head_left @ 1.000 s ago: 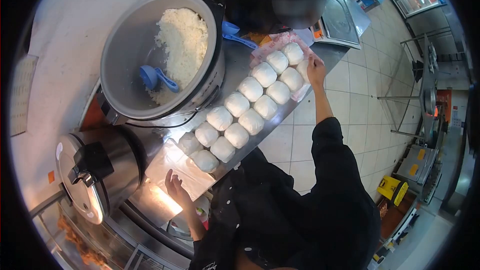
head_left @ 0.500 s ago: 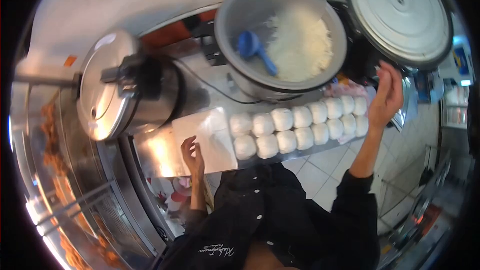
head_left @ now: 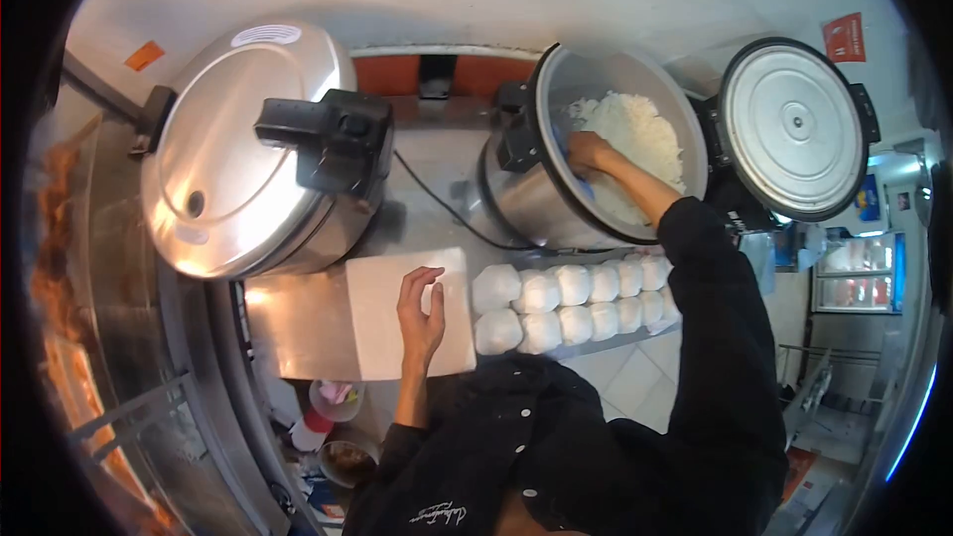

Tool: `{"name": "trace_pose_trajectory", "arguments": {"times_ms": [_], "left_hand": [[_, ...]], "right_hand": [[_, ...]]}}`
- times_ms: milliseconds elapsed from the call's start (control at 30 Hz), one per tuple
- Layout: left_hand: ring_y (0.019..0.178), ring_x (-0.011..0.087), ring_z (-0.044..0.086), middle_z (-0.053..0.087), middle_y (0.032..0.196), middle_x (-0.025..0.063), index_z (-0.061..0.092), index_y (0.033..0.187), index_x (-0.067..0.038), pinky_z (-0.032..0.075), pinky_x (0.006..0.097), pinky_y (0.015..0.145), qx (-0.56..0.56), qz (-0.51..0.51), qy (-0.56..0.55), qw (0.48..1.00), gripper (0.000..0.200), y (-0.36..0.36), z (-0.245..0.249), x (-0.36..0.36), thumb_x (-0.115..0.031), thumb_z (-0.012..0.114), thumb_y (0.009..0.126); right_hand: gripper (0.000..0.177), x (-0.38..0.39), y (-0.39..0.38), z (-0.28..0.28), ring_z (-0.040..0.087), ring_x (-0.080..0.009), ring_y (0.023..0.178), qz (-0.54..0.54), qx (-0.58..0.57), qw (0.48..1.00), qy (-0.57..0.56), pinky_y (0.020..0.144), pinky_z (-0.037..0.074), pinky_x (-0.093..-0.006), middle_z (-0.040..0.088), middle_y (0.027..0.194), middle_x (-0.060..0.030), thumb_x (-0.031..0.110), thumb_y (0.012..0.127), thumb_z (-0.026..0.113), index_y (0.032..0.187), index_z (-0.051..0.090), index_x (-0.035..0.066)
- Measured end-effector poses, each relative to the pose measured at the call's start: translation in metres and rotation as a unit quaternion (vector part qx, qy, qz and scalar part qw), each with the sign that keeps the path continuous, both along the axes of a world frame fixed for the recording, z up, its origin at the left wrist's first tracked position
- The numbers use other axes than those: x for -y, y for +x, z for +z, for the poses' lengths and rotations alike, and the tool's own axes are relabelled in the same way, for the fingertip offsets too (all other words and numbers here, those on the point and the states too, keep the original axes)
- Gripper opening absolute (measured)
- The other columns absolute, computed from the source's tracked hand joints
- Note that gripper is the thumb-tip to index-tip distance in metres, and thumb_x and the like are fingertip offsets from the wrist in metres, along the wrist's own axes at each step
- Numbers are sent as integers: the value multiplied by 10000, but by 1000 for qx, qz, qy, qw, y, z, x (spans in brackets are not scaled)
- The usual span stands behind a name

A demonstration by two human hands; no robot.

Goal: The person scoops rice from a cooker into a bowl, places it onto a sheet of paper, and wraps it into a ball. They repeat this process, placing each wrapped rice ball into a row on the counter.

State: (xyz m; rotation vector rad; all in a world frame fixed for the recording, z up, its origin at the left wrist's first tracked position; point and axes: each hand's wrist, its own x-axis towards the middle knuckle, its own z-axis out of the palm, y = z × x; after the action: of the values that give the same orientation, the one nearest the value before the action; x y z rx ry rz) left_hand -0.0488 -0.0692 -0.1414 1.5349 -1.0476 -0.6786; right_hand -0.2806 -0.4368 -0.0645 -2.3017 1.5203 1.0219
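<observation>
Right hand (head_left: 588,152) is in the rice pot (head_left: 596,74), fist round the blue scoop (head_left: 584,185); left hand (head_left: 421,310) lies loosely spread on the paper (head_left: 377,323).

Nothing legible: orange wall sign (head_left: 847,37) and jacket script (head_left: 440,515) blur.

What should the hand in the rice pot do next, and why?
Probably lift some rice out and bring it to the white sheet. The right hand is in the open pot, closed on the blue scoop beside the rice, and the left hand rests open on that bare sheet.
</observation>
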Motion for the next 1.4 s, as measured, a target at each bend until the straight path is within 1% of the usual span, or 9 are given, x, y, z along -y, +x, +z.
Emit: {"name": "trace_pose_trajectory", "arguments": {"times_ms": [167, 200, 333, 400, 600, 933, 1000, 1100, 1400], "left_hand": [[1130, 345, 649, 675, 1177, 177, 716, 1161, -22, 496, 399, 998, -40, -82, -19, 996, 228, -7, 16, 33, -50, 650, 945], [1181, 361, 639, 669, 1249, 191, 701, 1218, -24, 482, 401, 1033, -40, -119, -10, 992, 283, -8, 23, 40, -69, 659, 942], [1338, 390, 562, 576, 1442, 226, 599, 1402, -30, 444, 407, 1102, -66, -215, -32, 974, 458, -25, 52, 75, -102, 669, 955], [1525, 381, 341, 358, 1631, 253, 328, 1599, -17, 318, 409, 1206, -69, -274, -24, 959, 735, -38, 67, 91, -144, 675, 963], [1576, 397, 129, 38, 1686, 327, -16, 1634, 17, 254, 412, 1236, -47, -354, -34, 933, 1057, -70, 89, 113, -234, 735, 935], [1574, 399, 78, -21, 1665, 366, -40, 1618, 49, 217, 428, 1246, -65, -352, -14, 934, 1128, -80, 86, 116, -296, 766, 909], [1539, 488, 135, -50, 1618, 440, -57, 1624, 26, 292, 445, 1215, -23, -348, -38, 936, 1155, -80, 81, 116, -333, 777, 910], [1576, 396, 68, 5, 1662, 374, -14, 1615, 66, 201, 418, 1248, -73, -345, -18, 936, 1119, -81, 87, 115, -307, 770, 909], [1576, 392, 71, 0, 1663, 370, -18, 1618, 58, 196, 418, 1250, -61, -342, -18, 938, 1113, -82, 86, 115, -317, 763, 919]], "right_hand": [[426, 2, -35, 33, 674, -495, 1056, -59, 141, 980, -129, 903, 536, -558, 707, 1117, -286, 175, 895, 643, 1273, 620, -20], [380, -3, -45, 56, 675, -509, 956, -9, 160, 975, -152, 837, 526, -571, 701, 911, -301, 178, 956, 626, 1254, 569, -50], [267, -39, -45, 168, 749, -347, 933, 38, -94, 956, -274, 770, 598, -477, 733, 1037, -193, 111, 943, 582, 1177, 682, 33], [239, -44, -69, 170, 757, -319, 898, 50, -135, 945, -293, 739, 602, -450, 726, 1040, -173, 123, 940, 592, 1129, 719, 49], [172, -69, -99, 156, 768, -292, 859, 47, -187, 947, -258, 718, 616, -419, 681, 1156, -166, 108, 908, 634, 974, 773, 32], [177, -70, -112, 155, 749, -399, 914, -2, -65, 976, -208, 790, 607, -483, 737, 1008, -242, 52, 888, 603, 1004, 690, -49], [172, -70, -108, 154, 746, -406, 910, -7, -47, 977, -209, 795, 602, -487, 740, 985, -246, 41, 881, 609, 1011, 681, -46], [188, -68, -100, 154, 743, -405, 910, 9, -15, 984, -179, 798, 595, -482, 742, 969, -242, 17, 865, 623, 1031, 677, -53], [227, -64, -97, 154, 733, -408, 923, 51, -8, 991, -126, 786, 584, -484, 742, 931, -217, 0, 851, 631, 1072, 672, -34]]}}
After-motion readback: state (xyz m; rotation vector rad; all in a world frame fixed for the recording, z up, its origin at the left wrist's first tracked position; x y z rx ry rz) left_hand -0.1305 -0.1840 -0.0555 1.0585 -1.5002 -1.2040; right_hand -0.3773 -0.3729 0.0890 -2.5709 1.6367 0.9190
